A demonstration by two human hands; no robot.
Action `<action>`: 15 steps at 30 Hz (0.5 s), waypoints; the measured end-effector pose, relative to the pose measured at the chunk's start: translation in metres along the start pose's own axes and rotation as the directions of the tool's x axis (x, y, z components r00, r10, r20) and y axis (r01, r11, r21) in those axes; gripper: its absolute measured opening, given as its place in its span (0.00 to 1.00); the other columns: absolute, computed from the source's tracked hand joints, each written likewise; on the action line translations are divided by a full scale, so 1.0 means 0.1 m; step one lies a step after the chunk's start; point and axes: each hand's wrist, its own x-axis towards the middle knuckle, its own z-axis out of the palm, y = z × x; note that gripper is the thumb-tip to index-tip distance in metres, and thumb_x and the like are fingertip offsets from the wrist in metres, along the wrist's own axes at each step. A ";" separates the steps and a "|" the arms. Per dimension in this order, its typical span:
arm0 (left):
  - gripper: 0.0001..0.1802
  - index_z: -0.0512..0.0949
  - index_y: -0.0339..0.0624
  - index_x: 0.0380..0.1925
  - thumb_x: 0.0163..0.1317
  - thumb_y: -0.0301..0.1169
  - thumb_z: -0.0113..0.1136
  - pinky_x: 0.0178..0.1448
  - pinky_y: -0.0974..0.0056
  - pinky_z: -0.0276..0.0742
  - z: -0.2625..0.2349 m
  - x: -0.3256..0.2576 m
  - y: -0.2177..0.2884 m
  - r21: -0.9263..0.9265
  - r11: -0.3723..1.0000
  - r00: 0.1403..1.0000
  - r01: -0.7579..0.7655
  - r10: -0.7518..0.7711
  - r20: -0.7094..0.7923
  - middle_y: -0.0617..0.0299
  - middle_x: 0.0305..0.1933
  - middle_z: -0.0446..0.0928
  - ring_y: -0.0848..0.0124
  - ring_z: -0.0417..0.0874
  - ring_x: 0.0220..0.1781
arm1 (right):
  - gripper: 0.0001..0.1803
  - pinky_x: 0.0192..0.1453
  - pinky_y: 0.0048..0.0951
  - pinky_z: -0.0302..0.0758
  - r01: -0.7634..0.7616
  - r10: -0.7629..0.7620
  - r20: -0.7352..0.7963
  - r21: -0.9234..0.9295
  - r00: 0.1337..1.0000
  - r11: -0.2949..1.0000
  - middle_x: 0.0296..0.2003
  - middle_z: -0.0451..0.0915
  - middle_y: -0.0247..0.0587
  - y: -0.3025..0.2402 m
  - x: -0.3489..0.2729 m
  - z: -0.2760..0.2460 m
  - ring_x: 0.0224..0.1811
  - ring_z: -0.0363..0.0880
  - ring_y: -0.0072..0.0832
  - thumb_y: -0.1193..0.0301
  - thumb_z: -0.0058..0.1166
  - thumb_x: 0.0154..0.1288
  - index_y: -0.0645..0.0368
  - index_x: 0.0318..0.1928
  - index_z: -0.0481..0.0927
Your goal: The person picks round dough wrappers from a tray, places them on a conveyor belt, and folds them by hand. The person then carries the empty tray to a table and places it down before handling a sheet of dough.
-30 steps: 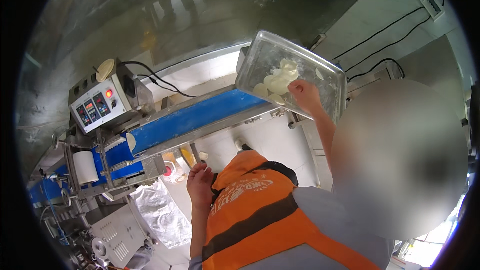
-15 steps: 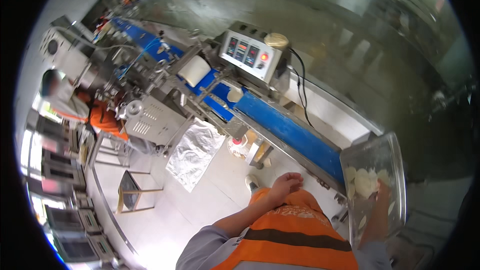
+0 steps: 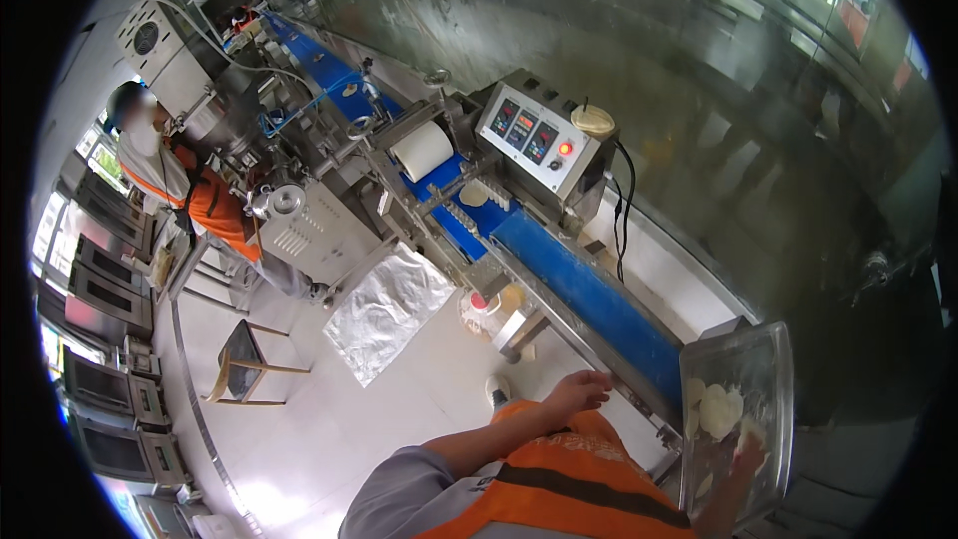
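Note:
A clear-walled rectangular tray (image 3: 783,379) stands at the right, at the near end of the blue conveyor belt (image 3: 599,297). Inside it lie several pale, flat dough rounds (image 3: 717,411), some overlapping. My right hand (image 3: 744,461) reaches into the tray, its fingers closed on a pale dough round (image 3: 751,430); blur softens the fingertips. Held in front of my orange apron, beside the belt's metal frame, my left hand (image 3: 579,395) has nothing in it, and its fingers are loosely stretched out. Farther up the line, a single dough round (image 3: 473,196) lies on the belt.
A control box (image 3: 529,135) with displays and a lit red lamp stands beyond the belt. A white roller (image 3: 421,151) sits over it. Far left, a co-worker in an orange apron (image 3: 215,195) stands by machinery. A stool (image 3: 249,364) and a silvery sheet (image 3: 389,311) are on the floor.
My right hand has drawn nearer to me within the tray, away from the piled rounds, with a dough round in it. The whole view has shifted; my left hand stays by my apron.

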 end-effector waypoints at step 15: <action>0.11 0.76 0.47 0.51 0.69 0.31 0.57 0.53 0.66 0.77 -0.06 0.25 0.18 0.089 0.991 0.968 0.096 -0.113 0.223 0.66 0.49 0.80 0.72 0.81 0.48 | 0.20 0.32 0.32 0.74 0.116 -0.116 0.095 0.008 0.989 0.993 0.30 0.82 0.38 -0.61 -0.73 0.19 0.29 0.79 0.31 0.62 0.65 0.66 0.61 0.52 0.81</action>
